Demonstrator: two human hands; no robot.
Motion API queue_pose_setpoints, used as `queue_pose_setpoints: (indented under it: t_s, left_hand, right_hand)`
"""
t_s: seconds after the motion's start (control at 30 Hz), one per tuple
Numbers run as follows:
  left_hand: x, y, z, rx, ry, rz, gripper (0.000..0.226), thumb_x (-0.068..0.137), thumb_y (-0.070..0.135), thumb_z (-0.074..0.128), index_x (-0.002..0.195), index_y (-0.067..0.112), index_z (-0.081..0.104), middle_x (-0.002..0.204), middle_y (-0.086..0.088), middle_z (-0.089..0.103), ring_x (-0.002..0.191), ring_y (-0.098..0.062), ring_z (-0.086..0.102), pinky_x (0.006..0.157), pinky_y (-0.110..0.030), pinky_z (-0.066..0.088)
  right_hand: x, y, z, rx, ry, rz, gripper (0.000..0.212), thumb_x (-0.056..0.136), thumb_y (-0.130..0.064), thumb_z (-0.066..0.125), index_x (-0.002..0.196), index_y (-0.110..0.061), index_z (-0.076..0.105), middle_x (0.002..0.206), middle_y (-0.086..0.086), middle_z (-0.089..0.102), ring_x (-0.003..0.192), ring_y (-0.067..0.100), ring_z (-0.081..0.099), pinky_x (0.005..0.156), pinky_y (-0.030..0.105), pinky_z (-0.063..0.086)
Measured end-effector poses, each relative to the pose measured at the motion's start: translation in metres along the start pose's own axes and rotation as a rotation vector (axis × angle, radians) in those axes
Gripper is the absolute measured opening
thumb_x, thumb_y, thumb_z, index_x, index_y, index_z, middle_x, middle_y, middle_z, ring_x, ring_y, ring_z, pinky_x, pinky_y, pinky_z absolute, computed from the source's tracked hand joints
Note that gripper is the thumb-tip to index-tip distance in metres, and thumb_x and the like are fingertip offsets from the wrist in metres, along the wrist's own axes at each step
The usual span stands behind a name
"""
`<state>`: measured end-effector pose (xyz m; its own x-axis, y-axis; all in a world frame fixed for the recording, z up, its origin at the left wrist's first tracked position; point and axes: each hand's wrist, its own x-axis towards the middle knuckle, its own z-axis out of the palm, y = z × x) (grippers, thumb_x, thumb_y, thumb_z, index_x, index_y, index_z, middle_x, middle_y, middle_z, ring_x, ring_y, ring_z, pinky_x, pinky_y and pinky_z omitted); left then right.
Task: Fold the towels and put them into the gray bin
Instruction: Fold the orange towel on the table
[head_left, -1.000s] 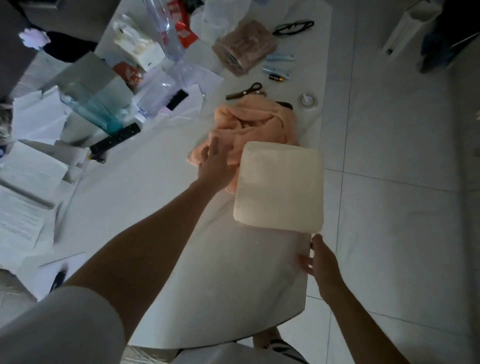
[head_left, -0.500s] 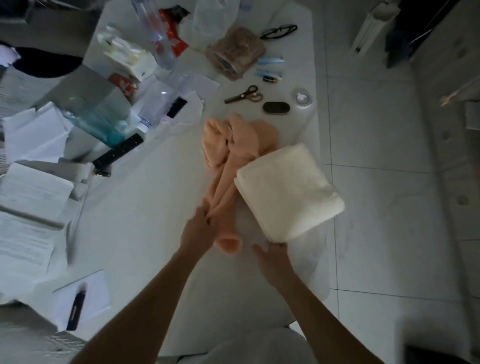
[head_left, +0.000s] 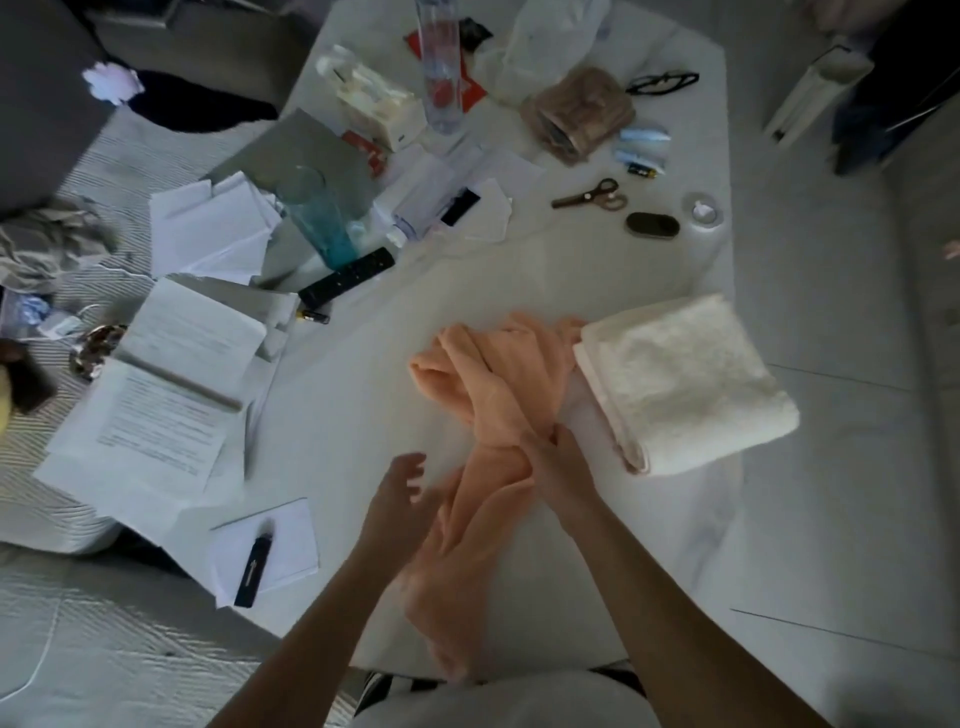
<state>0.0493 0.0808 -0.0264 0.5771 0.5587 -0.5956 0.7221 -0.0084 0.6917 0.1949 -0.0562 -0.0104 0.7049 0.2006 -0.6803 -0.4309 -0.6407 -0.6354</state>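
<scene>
We read this as roughly the halfway mark on the folding, nothing binned yet

Done so far: we see one cream towel (head_left: 685, 379) already folded into a thick square, sitting on the white table (head_left: 337, 415) near its right edge, touching the bunched end of the other towel

In hand: the peach towel (head_left: 493, 395) is unfolded, crumpled at its far end and stretched in a long rope toward the person, its near end hanging off the table edge over the lap. The right hand (head_left: 558, 462) has fingers curled round the towel's middle, gripping it just beside the folded cream one. The left hand (head_left: 397, 493) is spread, fingers loosely apart, palm at the left side of the peach cloth; we cannot tell whether it touches the fabric or hovers just off it

Left to do, as we judge it: spread the peach towel flat, fold it, then move both towels to the gray bin. We see no gray bin anywhere in view, so its place is unknown to us

Clutter at the far half of the table: scissors (head_left: 589, 195), a black remote (head_left: 345, 278), a blue glass (head_left: 317, 218), loose papers (head_left: 166, 415), a clear bottle (head_left: 440, 62). These sit well apart from the towels, but we think laying the peach towel out flat will need most of the bare near half, and the folded cream towel may need shifting aside
</scene>
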Motion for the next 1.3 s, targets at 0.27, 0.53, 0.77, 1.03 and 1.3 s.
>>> queue_pose_setpoints:
  t_s: [0.27,0.53,0.77,1.03,1.3]
  left_hand:
    - [0.038,0.067,0.026,-0.342,-0.206,-0.207,0.048,0.092,0.042,0.066,0.120,0.003,0.063,0.110,-0.019,0.072,0.095,-0.029,0.070,0.081,-0.037,0.058]
    - [0.008,0.055,-0.018,-0.672,-0.436,0.002,0.035,0.084,0.012,0.064,0.118,0.004,0.064,0.111,-0.022,0.072,0.104,-0.036,0.070,0.084,-0.044,0.060]
    - [-0.012,0.019,-0.042,-0.608,-0.261,0.047,0.054,0.068,0.001,0.056,0.119,0.016,0.064,0.109,-0.010,0.073,0.097,-0.027,0.073,0.072,-0.040,0.061]
    - [0.003,0.003,-0.088,-0.910,0.154,-0.038,0.053,0.085,-0.010,0.047,0.113,0.030,0.069,0.092,-0.007,0.076,0.081,-0.022,0.075,0.061,-0.033,0.059]
    - [-0.018,0.023,-0.069,-0.565,-0.309,-0.087,0.060,0.076,0.053,0.071,0.125,0.019,0.068,0.104,-0.013,0.076,0.086,-0.043,0.071,0.086,-0.066,0.048]
  right_hand:
    - [-0.010,-0.016,0.011,0.117,-0.168,-0.186,0.019,0.094,-0.024,0.055,0.094,-0.037,0.069,0.093,-0.013,0.071,0.086,0.003,0.065,0.078,0.020,0.049]
    - [-0.008,-0.010,-0.010,0.343,-0.339,0.103,0.056,0.097,-0.061,0.038,0.115,-0.015,0.065,0.102,0.005,0.073,0.094,0.021,0.067,0.092,0.040,0.045]
    - [-0.018,-0.029,0.013,0.265,-0.399,-0.055,0.037,0.095,-0.021,0.061,0.125,-0.001,0.060,0.121,0.013,0.068,0.112,0.026,0.064,0.101,0.045,0.051]
    - [-0.008,0.001,-0.008,0.716,-0.220,0.012,0.026,0.095,-0.016,0.046,0.106,-0.012,0.070,0.107,0.009,0.070,0.102,0.024,0.062,0.093,0.041,0.050]
    - [-0.012,0.008,-0.011,0.814,-0.339,-0.020,0.058,0.093,-0.043,0.048,0.141,-0.010,0.049,0.134,0.010,0.062,0.125,0.025,0.058,0.103,0.045,0.045]
